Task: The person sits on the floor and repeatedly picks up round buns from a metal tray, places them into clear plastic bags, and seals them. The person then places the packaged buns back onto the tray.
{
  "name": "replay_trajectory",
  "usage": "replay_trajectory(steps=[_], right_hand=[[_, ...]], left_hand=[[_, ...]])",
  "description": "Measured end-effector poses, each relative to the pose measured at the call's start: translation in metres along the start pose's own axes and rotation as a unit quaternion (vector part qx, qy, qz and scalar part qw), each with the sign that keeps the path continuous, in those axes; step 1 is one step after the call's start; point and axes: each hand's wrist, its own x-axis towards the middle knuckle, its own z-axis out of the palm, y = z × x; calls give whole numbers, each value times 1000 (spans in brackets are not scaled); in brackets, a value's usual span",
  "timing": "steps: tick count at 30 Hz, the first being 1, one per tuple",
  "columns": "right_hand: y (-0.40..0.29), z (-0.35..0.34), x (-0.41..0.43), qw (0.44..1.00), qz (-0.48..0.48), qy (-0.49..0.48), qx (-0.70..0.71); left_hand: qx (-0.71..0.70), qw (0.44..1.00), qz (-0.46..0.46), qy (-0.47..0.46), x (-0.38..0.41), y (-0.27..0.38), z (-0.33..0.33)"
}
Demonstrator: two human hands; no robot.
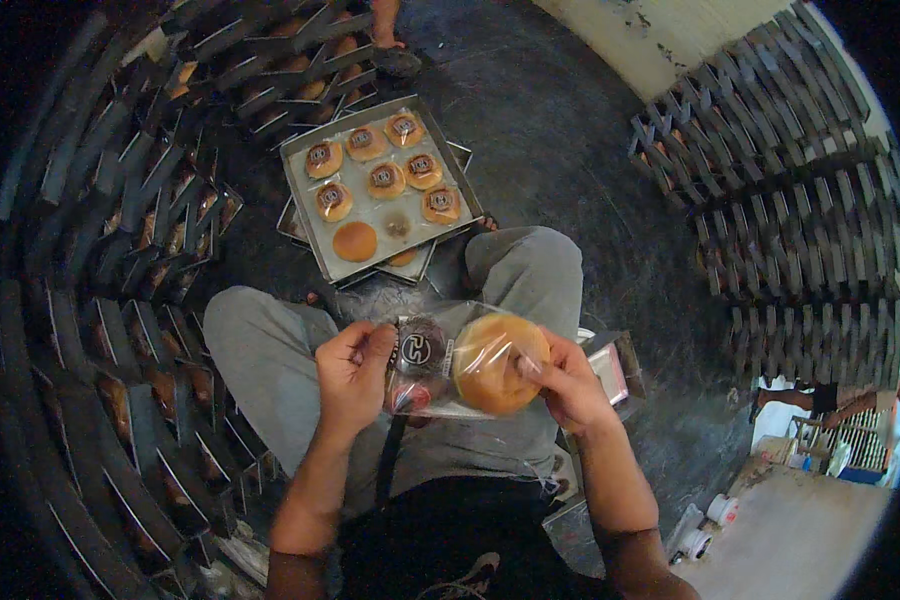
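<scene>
Both hands stretch a clear printed plastic bag (435,352) above my lap. My left hand (356,367) pinches the bag's printed end, where dark and red printing shows. A round golden bun (495,364) lies at the bag's other end; my right hand (570,379) grips it, with the thumb over its face. Whether the bun is wholly inside the bag cannot be told. Beyond my knees a square metal tray (307,232) holds several wrapped buns (385,178) with dark printing on top and one bare brown bun (355,241) at its near left corner.
More trays sit crosswise under the top one. Tall stacks of trays with buns (135,360) stand along the left, and other tray stacks (795,225) along the right. An open box (615,371) is beside my right knee. Another person's foot (397,61) shows at the top.
</scene>
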Motion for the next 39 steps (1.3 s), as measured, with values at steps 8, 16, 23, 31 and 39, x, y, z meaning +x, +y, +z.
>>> replay_trajectory(steps=[8, 16, 23, 31, 39], right_hand=[[-7, 23, -29, 987, -114, 70, -89], [-30, 78, -27, 728, -435, -26, -530], [6, 101, -1, 728, -471, 22, -498], [31, 111, 17, 739, -432, 32, -516], [45, 109, 40, 765, -386, -10, -515]], left_hand=[[54, 996, 56, -48, 4, 2, 11], [-511, 836, 3, -202, -29, 67, 49], [-508, 843, 27, -176, -25, 57, 43], [-554, 814, -39, -171, -23, 24, 8], [-512, 844, -105, -118, -16, 4, 15]])
